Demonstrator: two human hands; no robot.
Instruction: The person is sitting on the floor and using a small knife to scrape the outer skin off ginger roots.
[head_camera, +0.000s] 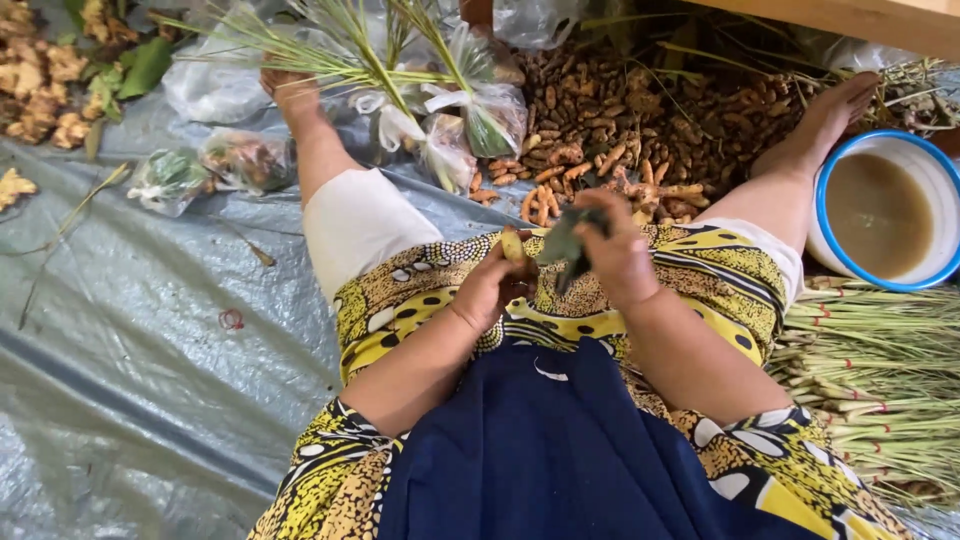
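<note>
I sit on the ground with my legs spread, a yellow and black patterned cloth (700, 270) over my lap. My left hand (490, 285) is closed around a small orange-yellow root (513, 245), a turmeric-like piece. My right hand (615, 255) grips folded dark green leaves (565, 240) right beside that root, the two hands nearly touching above my lap. Just beyond my hands lies a large heap of the same orange-brown roots (620, 120), between my feet.
A grey plastic sheet (120, 360) covers the ground at left. Clear bags of herbs (440, 120) with long green stalks lie near my left foot. A blue-rimmed white basin (885, 210) of murky liquid stands at right, above bundled lemongrass stalks (880, 370). Ginger-like pieces (40, 80) sit far left.
</note>
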